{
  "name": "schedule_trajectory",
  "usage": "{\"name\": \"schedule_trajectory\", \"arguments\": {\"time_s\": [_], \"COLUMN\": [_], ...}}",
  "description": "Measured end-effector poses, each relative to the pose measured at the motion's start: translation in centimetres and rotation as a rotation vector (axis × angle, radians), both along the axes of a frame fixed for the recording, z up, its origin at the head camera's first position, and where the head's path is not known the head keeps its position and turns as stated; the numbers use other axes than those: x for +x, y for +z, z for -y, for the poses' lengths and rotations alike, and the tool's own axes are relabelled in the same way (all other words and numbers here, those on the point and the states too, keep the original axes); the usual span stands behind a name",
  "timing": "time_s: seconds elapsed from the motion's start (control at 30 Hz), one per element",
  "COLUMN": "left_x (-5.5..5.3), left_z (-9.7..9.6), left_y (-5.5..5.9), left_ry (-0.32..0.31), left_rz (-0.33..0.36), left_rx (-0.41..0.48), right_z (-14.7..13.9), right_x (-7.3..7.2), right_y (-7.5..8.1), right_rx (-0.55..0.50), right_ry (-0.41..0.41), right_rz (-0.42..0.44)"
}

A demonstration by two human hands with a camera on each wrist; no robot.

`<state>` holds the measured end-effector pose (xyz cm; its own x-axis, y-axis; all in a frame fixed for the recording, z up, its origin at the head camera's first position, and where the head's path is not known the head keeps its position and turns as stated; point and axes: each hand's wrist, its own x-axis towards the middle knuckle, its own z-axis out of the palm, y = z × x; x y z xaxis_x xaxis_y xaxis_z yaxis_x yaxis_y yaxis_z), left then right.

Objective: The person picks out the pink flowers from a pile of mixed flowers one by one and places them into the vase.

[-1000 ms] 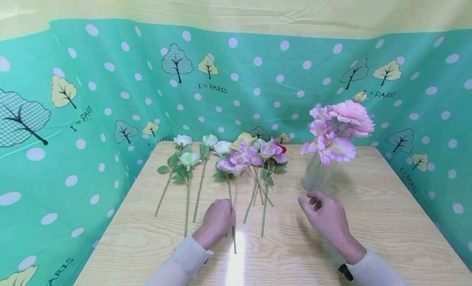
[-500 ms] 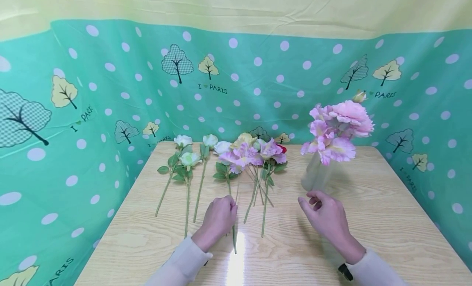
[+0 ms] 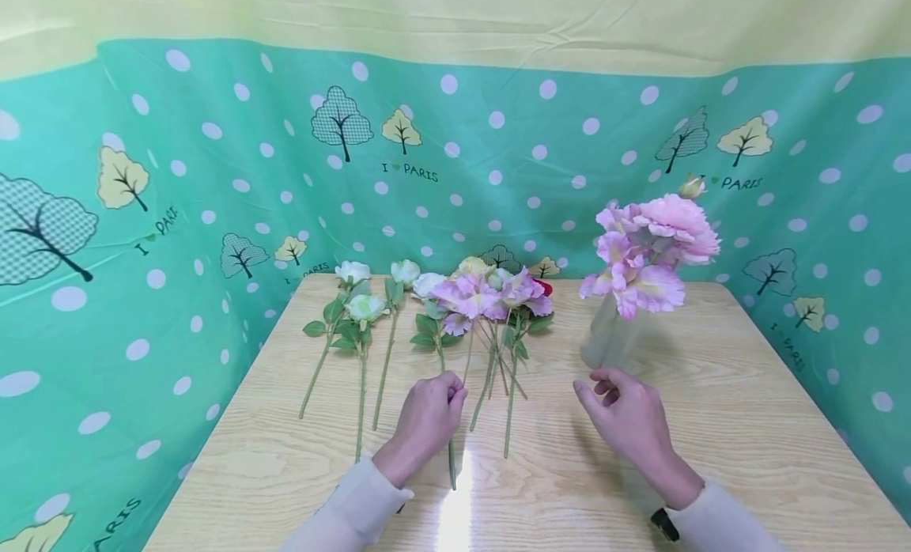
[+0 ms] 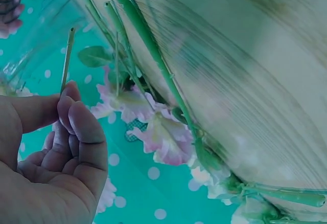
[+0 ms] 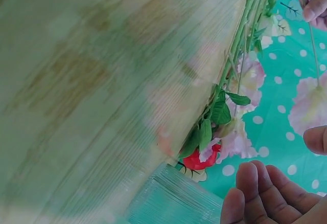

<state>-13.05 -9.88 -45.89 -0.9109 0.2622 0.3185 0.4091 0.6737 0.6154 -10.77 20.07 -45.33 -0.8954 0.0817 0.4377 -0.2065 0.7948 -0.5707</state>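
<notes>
My left hand (image 3: 427, 414) pinches the thin stem (image 4: 67, 55) of a pink-purple iris-like artificial flower (image 5: 309, 106) between thumb and fingers. In the head view this bloom overlaps others at the middle back of the table. The stem's cut end sticks up past the fingertips in the left wrist view. My right hand (image 3: 633, 421) holds nothing; its fingers hang loosely bent just in front of a clear ribbed vase (image 3: 599, 346). Ruffled pink-purple blooms (image 3: 651, 287), a fuller pink flower (image 3: 679, 226) and a small bud (image 3: 692, 187) stand in the vase.
Several white roses (image 3: 366, 308) lie at the left of the wooden table (image 3: 740, 410), stems toward me. At the middle back lie a yellow bloom (image 3: 473, 266), more purple blooms (image 3: 525, 289) and a red flower (image 5: 196, 160). A green dotted curtain (image 3: 498, 164) encloses the table.
My left hand has shifted slightly right with the stem, and the held bloom has swung up and right over the others. My right hand stays in place by the vase.
</notes>
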Motion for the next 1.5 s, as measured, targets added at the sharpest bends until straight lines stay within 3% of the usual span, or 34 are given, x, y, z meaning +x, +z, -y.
{"name": "schedule_trajectory", "arguments": {"time_s": [0.57,1.27,1.5], "left_x": [0.3,0.6,0.6], "left_z": [-1.1,-1.9,-2.3], "left_y": [0.7,1.0,1.0], "left_ry": [-0.051,-0.087,-0.106], "left_rz": [-0.169,-0.248,-0.312], "left_rx": [0.047,0.050,0.052], "right_z": [0.8,2.2,2.5], "right_x": [0.0,-0.2,-0.2], "right_y": [0.3,0.7,1.0], "right_rx": [-0.011,-0.064,-0.070], "right_ry": [0.019,0.057,0.070], "right_rz": [-0.028,-0.053,-0.081]}}
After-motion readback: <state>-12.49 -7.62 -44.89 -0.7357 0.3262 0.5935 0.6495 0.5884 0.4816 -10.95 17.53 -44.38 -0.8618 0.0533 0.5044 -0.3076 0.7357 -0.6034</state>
